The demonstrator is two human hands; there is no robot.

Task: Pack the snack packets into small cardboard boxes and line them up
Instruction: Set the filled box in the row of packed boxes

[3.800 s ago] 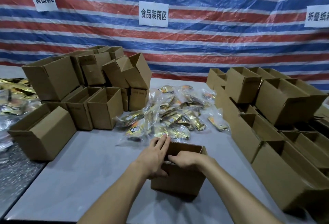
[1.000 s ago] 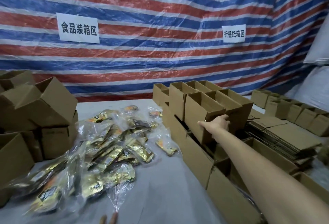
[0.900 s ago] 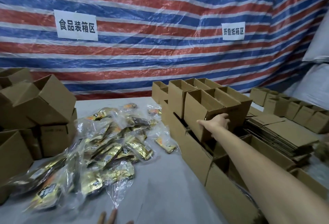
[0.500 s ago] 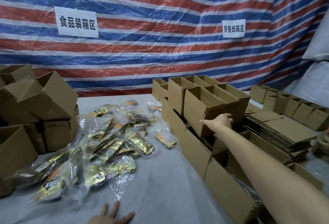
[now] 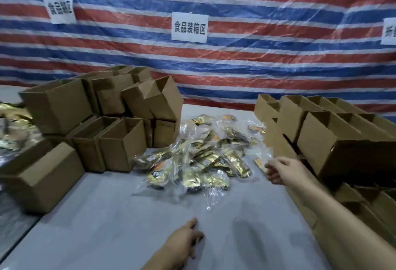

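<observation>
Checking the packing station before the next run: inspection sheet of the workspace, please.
Surface: grey table, bare at the near middle.
Job's things: snack packets heaped mid-table; open cardboard boxes stacked left and right.
Clutter: more gold packets at far left edge.
Hands: left hand low over the table, empty; right hand beside the right boxes, holding nothing visible.
Cables: nothing seen.
Surroundings: striped tarp with paper signs.

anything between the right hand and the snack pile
Nothing visible does. The right hand hovers empty at the right edge of the snack pile, with only loose clear wrap and bare table in between.
</observation>
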